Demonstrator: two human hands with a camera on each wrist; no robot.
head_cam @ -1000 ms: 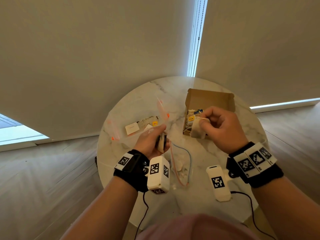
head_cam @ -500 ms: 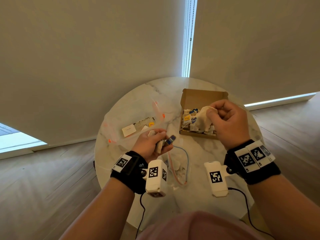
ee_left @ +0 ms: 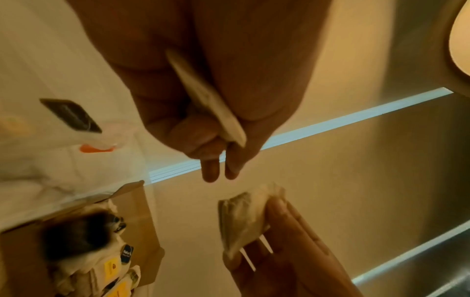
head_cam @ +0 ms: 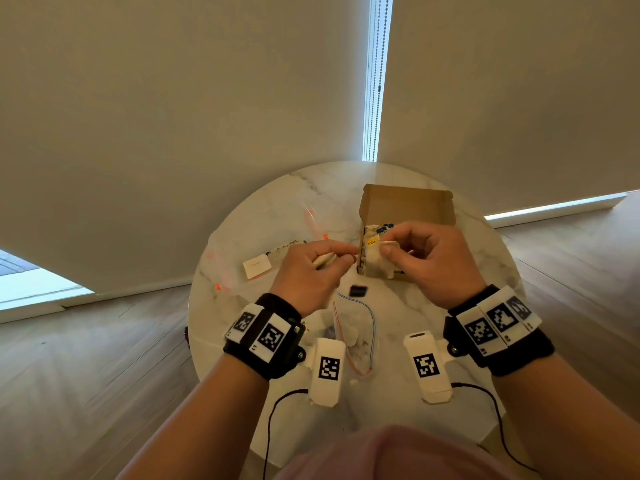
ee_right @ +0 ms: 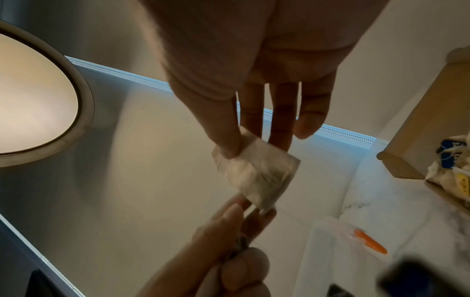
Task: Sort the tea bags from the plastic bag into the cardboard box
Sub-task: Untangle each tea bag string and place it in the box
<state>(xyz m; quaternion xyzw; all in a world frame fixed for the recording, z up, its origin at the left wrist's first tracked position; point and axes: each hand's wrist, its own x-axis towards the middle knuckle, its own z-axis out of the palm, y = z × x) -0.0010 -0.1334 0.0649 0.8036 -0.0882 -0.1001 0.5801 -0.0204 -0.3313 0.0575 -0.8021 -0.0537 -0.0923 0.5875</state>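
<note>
The open cardboard box (head_cam: 408, 206) stands at the table's back right with several tea bags (head_cam: 375, 233) inside. My right hand (head_cam: 384, 242) pinches a pale tea bag (head_cam: 379, 266) by its top edge, hanging over the box's near left corner. My left hand (head_cam: 351, 254) sits just left of it, its curled fingers holding a flat tea bag (ee_left: 206, 96) against the palm. Its thumb and forefinger (ee_right: 244, 209) reach the lower corner of the right hand's tea bag (ee_right: 257, 172). A dark tag (head_cam: 358, 291) shows below the hands. The clear plastic bag (head_cam: 242, 244) with an orange zip lies left.
The round marble table (head_cam: 485, 265) stands against pale blinds. A second clear bag (head_cam: 353, 337) with a red and blue zip lies near me between my wrists. A white card (head_cam: 256, 266) shows inside the left bag. Wood floor surrounds the table.
My left hand has risen and moved right until its fingertips meet the right hand's tea bag. The blue tag it pinched now shows below the hands.
</note>
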